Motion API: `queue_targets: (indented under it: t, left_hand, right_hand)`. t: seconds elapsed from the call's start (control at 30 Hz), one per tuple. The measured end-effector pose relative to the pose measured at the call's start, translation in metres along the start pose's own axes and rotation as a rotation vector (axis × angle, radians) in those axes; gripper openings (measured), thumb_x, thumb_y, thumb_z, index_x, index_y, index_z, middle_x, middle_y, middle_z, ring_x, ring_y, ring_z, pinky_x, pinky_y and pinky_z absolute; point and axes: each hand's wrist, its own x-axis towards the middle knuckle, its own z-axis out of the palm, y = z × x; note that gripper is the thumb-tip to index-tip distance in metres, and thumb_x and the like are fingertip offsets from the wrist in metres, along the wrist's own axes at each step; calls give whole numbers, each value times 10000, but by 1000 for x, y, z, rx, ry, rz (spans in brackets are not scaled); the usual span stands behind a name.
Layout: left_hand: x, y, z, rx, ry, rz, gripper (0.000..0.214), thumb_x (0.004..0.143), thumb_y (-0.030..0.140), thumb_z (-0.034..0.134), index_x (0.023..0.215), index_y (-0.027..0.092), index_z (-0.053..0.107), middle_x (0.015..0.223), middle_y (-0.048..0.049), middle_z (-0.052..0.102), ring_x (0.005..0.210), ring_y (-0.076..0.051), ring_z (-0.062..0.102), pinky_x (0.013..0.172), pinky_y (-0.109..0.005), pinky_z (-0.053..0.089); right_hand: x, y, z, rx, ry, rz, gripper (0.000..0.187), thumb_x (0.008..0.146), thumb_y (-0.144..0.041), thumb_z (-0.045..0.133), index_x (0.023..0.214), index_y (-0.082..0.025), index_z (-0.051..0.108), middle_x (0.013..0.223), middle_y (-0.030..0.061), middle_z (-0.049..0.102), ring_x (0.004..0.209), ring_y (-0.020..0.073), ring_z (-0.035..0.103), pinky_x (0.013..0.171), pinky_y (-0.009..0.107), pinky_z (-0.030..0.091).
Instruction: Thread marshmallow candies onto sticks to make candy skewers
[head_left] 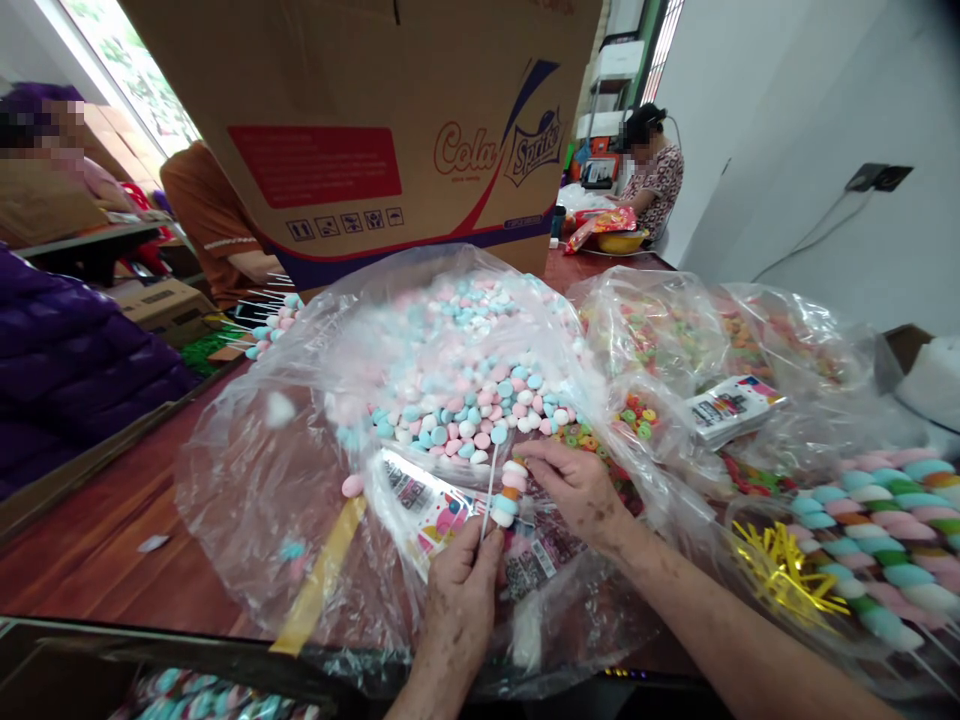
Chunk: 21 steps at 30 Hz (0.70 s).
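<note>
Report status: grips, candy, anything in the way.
Left grip closed on a white stick, candy stack beside it. Right grip at the stack's top, hold unclear. Clear plastic bag spread beneath; no obstruction evident.

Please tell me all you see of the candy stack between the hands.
The candy stack is a short, slightly tilted column of soft-looking, rounded pieces: pink, white, orange, pale blue. Its lower end is by the left hand, its upper end by the right hand; contact is unclear. A white stick rises at its left.

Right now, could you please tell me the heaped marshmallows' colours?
The heaped marshmallows are pink, pale blue and white, best seen in the head view.
</note>
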Motion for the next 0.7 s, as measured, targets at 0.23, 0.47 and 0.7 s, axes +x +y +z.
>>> queue_targets:
  t: [0.23,0.47,0.7]
  left_hand:
    - [0,-1,-1,-19,30,-1,335,886,433,574,642,204,566,522,45,469,480,-128,381,468,-237,258]
    - [1,1,2,-103,109,-23,392,823,516,650,602,208,550,480,49,445,456,-120,372,429,-224,242]
    - [2,0,4,-160,137,-14,455,808,564,631,548,213,504,464,47,431,438,-109,346,416,-221,227]
  right_hand:
    - [-4,-6,9,-96,-96,-108,324,894,-158,461,1083,-190,721,1031,56,769,935,177,719,859,302,553]
    - [-5,-10,5,-68,-157,-131,337,889,-144,452,1102,-190,709,1040,53,764,946,170,715,865,290,547]
    - [25,-8,-16,-142,-21,178,371,972,-338,412,1277,-207,580,960,29,750,796,158,704,703,262,544]
